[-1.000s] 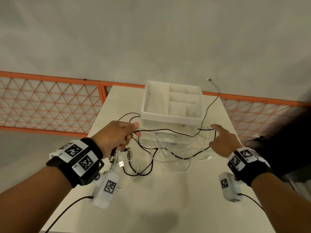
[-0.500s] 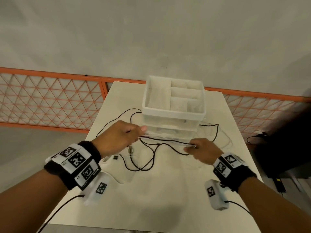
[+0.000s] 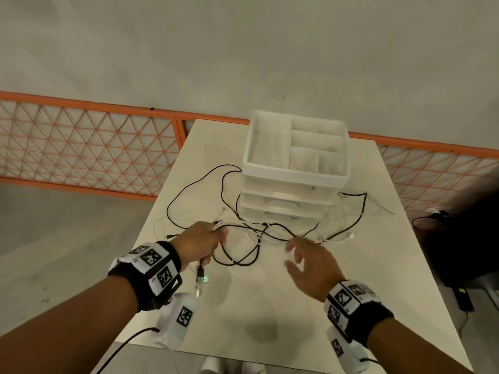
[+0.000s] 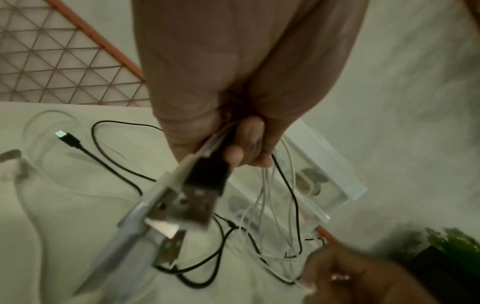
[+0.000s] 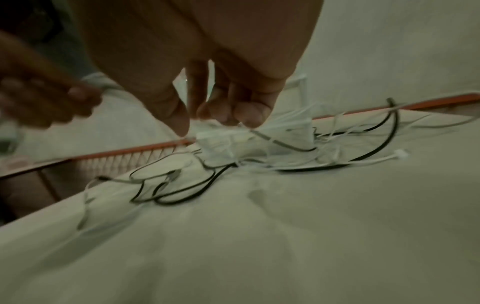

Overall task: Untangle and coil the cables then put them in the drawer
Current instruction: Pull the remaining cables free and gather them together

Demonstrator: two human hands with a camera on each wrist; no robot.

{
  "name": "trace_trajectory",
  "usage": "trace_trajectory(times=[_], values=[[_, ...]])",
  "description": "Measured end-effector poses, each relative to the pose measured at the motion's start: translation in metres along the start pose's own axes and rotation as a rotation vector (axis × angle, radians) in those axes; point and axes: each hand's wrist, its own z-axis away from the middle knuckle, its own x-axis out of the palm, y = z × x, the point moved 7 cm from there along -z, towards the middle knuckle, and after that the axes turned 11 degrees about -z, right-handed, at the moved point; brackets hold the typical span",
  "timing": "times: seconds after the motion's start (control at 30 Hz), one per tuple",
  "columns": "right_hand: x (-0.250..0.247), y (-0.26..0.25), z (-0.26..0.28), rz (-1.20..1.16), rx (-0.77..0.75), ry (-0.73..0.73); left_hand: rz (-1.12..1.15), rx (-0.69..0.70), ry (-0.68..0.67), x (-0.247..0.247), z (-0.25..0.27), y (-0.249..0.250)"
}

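My left hand [image 3: 201, 242] is curled round a bundle of cable ends, and the USB plugs [image 4: 193, 202] stick out below my fist toward me. My right hand [image 3: 310, 265] hovers with the fingers [image 5: 179, 121] spread and a little bent over the knot, holding nothing; I cannot tell if a fingertip touches a white strand. The cables [image 3: 259, 233], some black and some white, lie in one loose tangle on the desk [image 3: 297, 319], just in front of the drawer unit [image 3: 286, 201], with one black loop running far to the left and another to the right of the unit. The drawers look closed, and the open tray [image 3: 295, 147] on top has nothing in it. I judge these cables to be very light and soft, so they give no resistance when lifted, but they drag their neighbours along and a hard pull will only tighten the crossings. The thin white ones seem smooth and may slip through a loose pinch. The plugs are the only stiff parts, so I think it is best to take hold just behind one plug, where the cable is thicker, and to follow that single cable with my right hand while my left keeps the other ends quiet. The small connectors could catch in a loop, so I should ease them through slowly.
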Motion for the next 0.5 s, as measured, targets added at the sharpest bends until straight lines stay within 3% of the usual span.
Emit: trace_trajectory(times=[0.07,0.13,0.23,0.37,0.5], values=[[0.034,-0.007,-0.005,0.044,-0.022,-0.179,0.025,0.032,0.007,-0.004,0.005,0.015],[0.060,-0.014,-0.015,0.044,-0.021,-0.259,0.038,0.064,0.003,-0.007,0.008,0.029],[0.085,-0.025,-0.029,0.083,-0.018,-0.290,0.136,0.076,-0.018,-0.011,0.007,0.038],[0.104,-0.024,-0.034,0.179,-0.005,-0.282,0.189,0.101,0.055,-0.020,0.008,0.038],[0.100,-0.028,-0.033,0.372,-0.109,-0.278,0.125,0.099,0.076,-0.022,0.009,0.028]])
